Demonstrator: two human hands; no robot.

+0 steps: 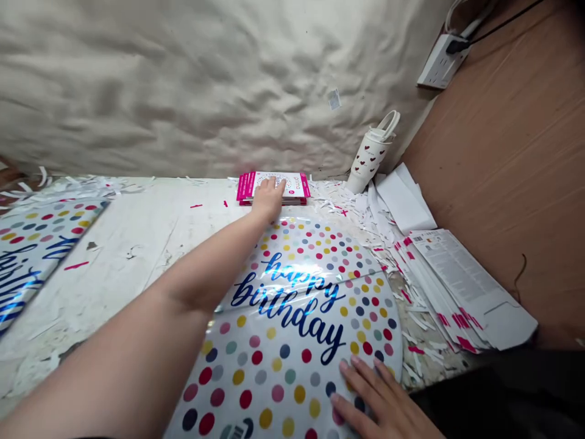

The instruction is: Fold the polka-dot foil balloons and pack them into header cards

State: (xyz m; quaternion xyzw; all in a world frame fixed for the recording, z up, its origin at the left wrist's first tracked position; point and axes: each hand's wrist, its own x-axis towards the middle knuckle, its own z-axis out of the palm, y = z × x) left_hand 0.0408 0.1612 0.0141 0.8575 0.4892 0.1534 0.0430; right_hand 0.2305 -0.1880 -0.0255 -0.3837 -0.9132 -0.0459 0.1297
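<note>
A round, flat foil balloon with coloured dots and blue "happy birthday" lettering lies in front of me; a crease runs across it. My right hand rests on its lower right edge with fingers spread. My left hand stretches across the balloon to a stack of pink and white printed cards by the back wall. Its fingers are apart and lie on the top card, with no grip on it visible. The fanned pink edges of the stack show at its left side.
More dotted foil balloons lie at the left. A white tumbler with hearts stands at the back right. White folded cartons lie along the right board, among paper shreds. A power strip hangs above.
</note>
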